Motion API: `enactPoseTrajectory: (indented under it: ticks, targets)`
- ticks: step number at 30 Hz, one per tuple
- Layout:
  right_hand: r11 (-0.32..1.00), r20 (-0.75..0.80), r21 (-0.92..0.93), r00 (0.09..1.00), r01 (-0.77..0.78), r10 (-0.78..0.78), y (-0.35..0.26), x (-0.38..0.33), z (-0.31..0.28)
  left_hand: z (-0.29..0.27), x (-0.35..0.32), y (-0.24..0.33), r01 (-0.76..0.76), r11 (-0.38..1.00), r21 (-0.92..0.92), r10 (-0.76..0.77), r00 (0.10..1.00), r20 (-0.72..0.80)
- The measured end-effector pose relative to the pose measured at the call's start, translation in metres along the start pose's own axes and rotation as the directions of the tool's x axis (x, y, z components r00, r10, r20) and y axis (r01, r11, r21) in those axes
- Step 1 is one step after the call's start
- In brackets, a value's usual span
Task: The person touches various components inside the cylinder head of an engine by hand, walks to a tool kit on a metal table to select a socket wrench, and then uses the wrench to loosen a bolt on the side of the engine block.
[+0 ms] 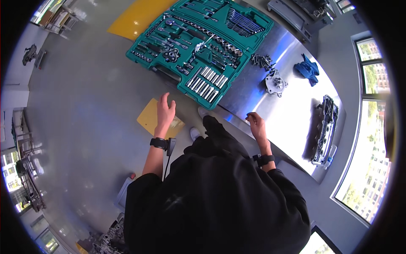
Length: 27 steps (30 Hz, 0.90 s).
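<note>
My left hand [165, 111] hangs in the air over the floor, fingers loosely spread and nothing in them. It is just short of the near edge of a green tool case [182, 86], which lies unfolded on the metal table. Sockets [208, 84], ratchets, bits and a row of combination wrenches [243, 22] fill the case's moulded slots. By the table's front edge is my right hand [257, 125], its fingers bent but apart, with no object visible in it. Beyond that hand, a grey metal flanged part [275, 84] rests on the table beside a pile of bolts [263, 62].
A blue cloth [307, 70] lies farther right on the shiny table [292, 114]. Along the right end sits a long dark engine part [325, 129], with a clear bottle [331, 155] next to it. Yellow patches [146, 112] mark the floor. Engine parts [111, 237] stand at lower left.
</note>
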State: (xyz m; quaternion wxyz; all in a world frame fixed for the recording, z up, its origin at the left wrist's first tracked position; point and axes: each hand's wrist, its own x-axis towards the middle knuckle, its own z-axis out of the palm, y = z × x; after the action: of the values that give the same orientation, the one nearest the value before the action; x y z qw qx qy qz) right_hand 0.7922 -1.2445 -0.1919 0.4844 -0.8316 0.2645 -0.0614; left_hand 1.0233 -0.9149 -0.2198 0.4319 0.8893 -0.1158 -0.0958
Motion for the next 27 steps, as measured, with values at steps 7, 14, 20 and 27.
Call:
enactPoseTrajectory:
  ticks: [7,14,20,27]
  targets:
    - [0.898,-0.176,-0.382,0.937,0.217,-0.302,-0.016,0.079,0.009,0.018,0.055,0.055,-0.312,0.844,0.435,0.339,0.941,0.018]
    - [0.691,0.093,-0.721,0.995,0.052,0.021,0.031,0.103,0.057,0.073,0.056,0.043,-0.35,0.685,0.639,0.256,0.937,0.239]
    - [0.719,0.333,-0.686,0.927,0.111,0.174,0.03,0.127,0.054,0.055,0.05,0.044,-0.309,0.707,0.636,0.27,0.949,0.161]
    - [0.635,0.576,-0.7,0.783,0.325,0.235,0.038,0.153,0.019,0.003,-0.032,0.028,-0.07,0.88,0.471,0.123,0.989,-0.084]
